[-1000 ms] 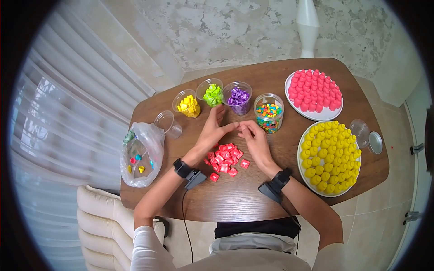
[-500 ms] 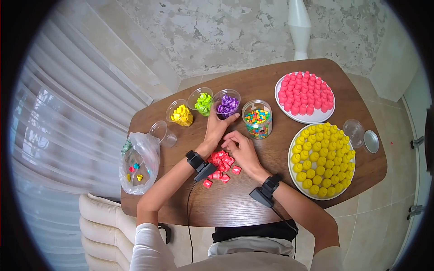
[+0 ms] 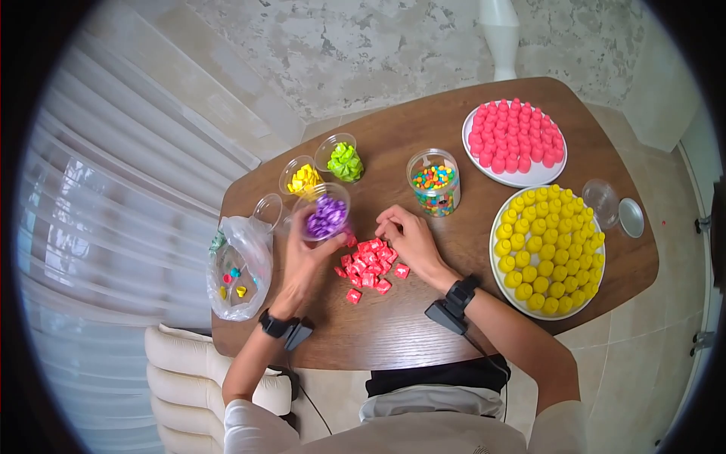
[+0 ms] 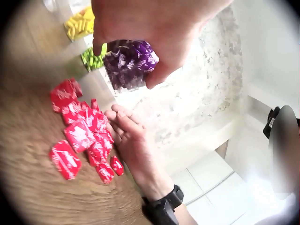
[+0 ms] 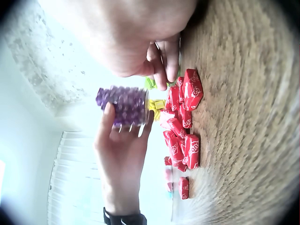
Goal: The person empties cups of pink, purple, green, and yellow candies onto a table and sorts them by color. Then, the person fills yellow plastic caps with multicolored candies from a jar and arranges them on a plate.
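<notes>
Gripping the clear plastic cup [image 3: 325, 191] of purple wrapped candies [image 3: 327, 217], my left hand [image 3: 301, 261] held it raised off the wooden table [image 3: 340, 340], to the right of the plastic bag [image 3: 240, 280] and near the yellow candies [image 3: 305, 180]. The green candies [image 3: 345, 162] stood beyond in another cup. Red wrapped candies [image 3: 368, 263] lay loose in front of me. My right hand [image 3: 412, 242] was beside them, fingers loosely bent, no object seen in it. Farther right stood the jar [image 3: 427, 157] of multicoloured sweets, then the white plates of pink [image 3: 514, 181] and yellow bottle-shaped pieces.

Hazards, in my judgement: the cup was filled high, so a tilt or a sharp stop could shed purple pieces onto the red pile and mix the colours. Thin walls could buckle under too hard a squeeze; too light a one could let the cup slip. Its base could also knock the neighbouring yellow cup if carried low.

Comparison of views: the head view gave the full layout, jar and plates included, but foreshortened the cup. The right wrist view gave its side, roughly upright, with my thumb and fingers around it and its base apart from the table. The left wrist view showed the inner side of my right fingers, which the head view hid, and white print on the red wrappers.
</notes>
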Action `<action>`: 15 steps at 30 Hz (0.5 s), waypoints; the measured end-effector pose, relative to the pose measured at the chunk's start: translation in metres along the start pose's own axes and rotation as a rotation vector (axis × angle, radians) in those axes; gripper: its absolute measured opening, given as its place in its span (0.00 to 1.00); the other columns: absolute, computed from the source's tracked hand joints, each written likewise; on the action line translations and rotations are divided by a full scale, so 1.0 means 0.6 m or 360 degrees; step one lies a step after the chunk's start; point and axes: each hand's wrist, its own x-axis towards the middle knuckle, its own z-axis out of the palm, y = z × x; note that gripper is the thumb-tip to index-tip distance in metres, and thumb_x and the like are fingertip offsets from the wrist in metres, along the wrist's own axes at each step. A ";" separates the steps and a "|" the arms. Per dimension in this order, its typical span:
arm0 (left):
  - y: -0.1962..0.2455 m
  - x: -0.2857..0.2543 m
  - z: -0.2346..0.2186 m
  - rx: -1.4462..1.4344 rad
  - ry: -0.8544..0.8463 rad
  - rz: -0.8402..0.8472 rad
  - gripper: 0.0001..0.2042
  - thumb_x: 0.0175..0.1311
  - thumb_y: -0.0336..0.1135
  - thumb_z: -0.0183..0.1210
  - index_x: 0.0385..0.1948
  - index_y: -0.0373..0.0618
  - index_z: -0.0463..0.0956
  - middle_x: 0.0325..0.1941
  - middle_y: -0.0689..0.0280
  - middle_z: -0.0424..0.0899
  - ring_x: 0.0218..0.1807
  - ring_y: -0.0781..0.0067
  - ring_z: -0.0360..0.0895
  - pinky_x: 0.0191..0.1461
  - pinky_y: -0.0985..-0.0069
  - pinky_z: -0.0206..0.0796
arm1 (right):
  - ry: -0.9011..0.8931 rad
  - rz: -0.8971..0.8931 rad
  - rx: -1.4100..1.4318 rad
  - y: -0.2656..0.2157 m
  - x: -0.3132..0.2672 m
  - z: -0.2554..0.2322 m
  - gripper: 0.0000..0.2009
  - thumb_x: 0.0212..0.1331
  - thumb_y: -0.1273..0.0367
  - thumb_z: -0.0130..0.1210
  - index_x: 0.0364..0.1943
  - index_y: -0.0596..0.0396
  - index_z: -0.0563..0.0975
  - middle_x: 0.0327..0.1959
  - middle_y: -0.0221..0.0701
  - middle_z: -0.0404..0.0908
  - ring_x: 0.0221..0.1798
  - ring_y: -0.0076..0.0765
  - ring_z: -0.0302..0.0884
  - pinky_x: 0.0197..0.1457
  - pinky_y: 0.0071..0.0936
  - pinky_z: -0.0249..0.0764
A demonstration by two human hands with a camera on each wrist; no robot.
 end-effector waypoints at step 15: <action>-0.032 -0.114 -0.123 0.1160 -0.0064 0.0405 0.37 0.47 0.30 0.75 0.65 0.40 0.71 0.59 0.53 0.75 0.61 0.49 0.76 0.67 0.61 0.69 | -0.0080 -0.0061 -0.0176 0.002 0.000 -0.001 0.08 0.71 0.71 0.52 0.47 0.60 0.79 0.38 0.40 0.90 0.40 0.43 0.89 0.45 0.38 0.80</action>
